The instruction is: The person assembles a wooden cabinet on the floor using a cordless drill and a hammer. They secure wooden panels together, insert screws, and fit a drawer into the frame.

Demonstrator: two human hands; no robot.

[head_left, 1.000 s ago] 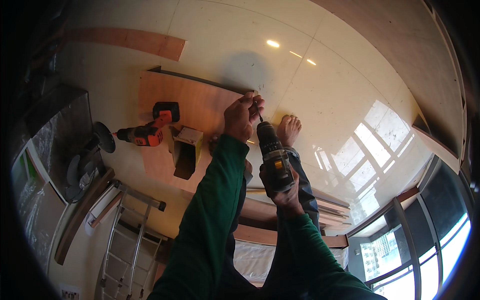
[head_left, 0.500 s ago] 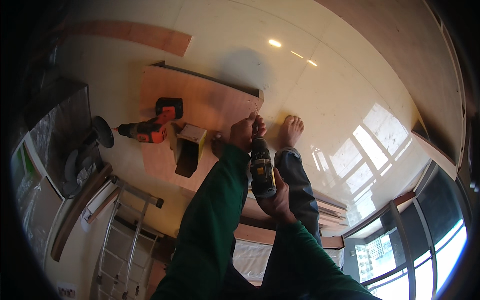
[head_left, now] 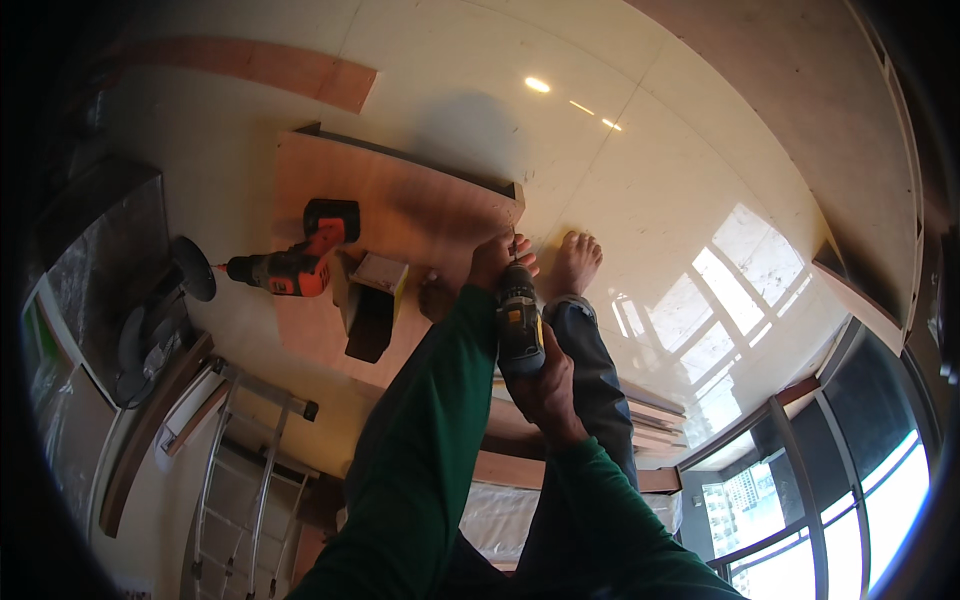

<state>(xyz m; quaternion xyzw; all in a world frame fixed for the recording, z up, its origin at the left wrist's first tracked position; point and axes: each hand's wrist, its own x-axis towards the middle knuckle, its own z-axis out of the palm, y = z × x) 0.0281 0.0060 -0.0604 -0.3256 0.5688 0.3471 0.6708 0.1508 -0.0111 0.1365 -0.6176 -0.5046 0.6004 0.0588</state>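
Note:
My right hand (head_left: pixel 547 393) is wrapped round the grip of a black-and-yellow cordless drill (head_left: pixel 520 333), which points away from me. My left hand (head_left: pixel 490 262) sits just ahead of the chuck, fingers bent around the thin bit (head_left: pixel 515 247); whatever they pinch is too small to make out. Both are over the near right corner of a reddish wooden panel (head_left: pixel 400 185) with a dark raised strip (head_left: pixel 420 167) along its far edge. On that panel lie a second cordless drill (head_left: pixel 300 255), orange and black, and an open cardboard box (head_left: pixel 378 300).
My bare foot (head_left: pixel 575 265) stands on the glossy floor right of the panel. A long board (head_left: pixel 250 68) lies beyond it. An aluminium ladder (head_left: pixel 265 470) is at lower left, stacked wooden strips (head_left: pixel 655 420) by my right leg, and a large wooden panel (head_left: pixel 800 90) at upper right.
The drill has moved slightly forward toward the panel's far corner, and its bit shows between my left fingers. The whole view has shifted a little.

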